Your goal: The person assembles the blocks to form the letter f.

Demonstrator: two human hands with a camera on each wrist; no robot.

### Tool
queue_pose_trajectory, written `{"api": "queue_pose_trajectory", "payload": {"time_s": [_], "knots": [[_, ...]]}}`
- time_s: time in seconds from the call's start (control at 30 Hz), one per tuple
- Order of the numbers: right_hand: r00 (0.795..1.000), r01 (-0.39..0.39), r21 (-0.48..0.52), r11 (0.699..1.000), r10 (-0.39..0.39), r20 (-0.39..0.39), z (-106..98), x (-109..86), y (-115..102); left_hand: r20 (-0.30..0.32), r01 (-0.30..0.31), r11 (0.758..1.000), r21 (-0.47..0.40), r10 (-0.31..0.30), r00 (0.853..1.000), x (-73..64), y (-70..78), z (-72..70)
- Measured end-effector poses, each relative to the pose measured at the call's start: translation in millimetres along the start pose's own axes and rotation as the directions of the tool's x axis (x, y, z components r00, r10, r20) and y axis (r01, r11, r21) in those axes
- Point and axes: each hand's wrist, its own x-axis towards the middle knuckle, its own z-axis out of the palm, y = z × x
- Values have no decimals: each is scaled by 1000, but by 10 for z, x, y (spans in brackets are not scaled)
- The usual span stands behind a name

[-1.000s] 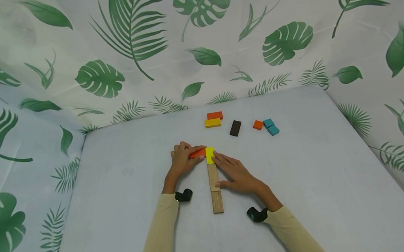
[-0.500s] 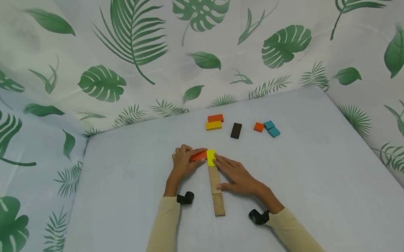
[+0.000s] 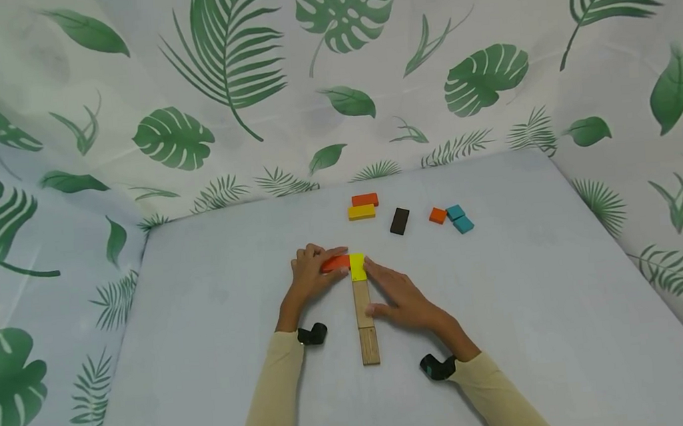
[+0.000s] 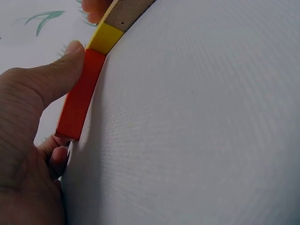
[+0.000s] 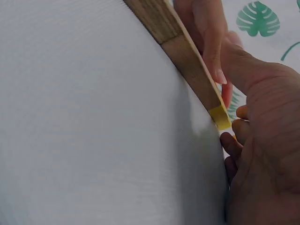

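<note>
My left hand (image 3: 308,274) pinches a red block (image 3: 336,263) between thumb and fingers. In the left wrist view, the red block's far end meets a yellow block (image 4: 107,38). That yellow block (image 3: 358,267) tops a straight row in the head view, with a plain wooden block (image 3: 363,303) below it and another wooden block (image 3: 369,346) nearest me. My right hand (image 3: 406,299) lies along the row's right side, fingers extended. Its fingertips are at the yellow block's right edge, and its thumb touches the upper wooden block. Left fingers partly cover the red block.
Farther back on the white table (image 3: 210,384) lie a red block (image 3: 364,200), a yellow block (image 3: 361,213) and a dark brown block (image 3: 399,221). To their right are a small orange block (image 3: 437,215) and two blue blocks (image 3: 463,223). A leaf-print cloth (image 3: 277,158) hangs behind.
My right fingertips have slid slightly right, from over the yellow block to its edge. The left hand still holds the red block in place. The whole head view has shifted a little.
</note>
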Motion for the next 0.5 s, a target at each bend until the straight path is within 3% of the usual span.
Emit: {"api": "queue_pose_trajectory", "payload": {"time_s": [0.17, 0.3, 0.4, 0.5], "knots": [[994, -78, 147, 986, 89, -67, -51, 28, 74, -33, 11, 996, -84, -14, 999, -48, 8, 23], [968, -139, 220, 966, 180, -177, -101, 68, 179, -61, 31, 990, -135, -39, 997, -181, 40, 63], [924, -163, 215, 963, 225, -309, -150, 130, 273, -76, 35, 988, -153, -47, 996, -303, 78, 88], [855, -207, 202, 957, 277, -438, -212, 231, 365, -80, 39, 986, -165, -53, 995, -416, 129, 98]]}}
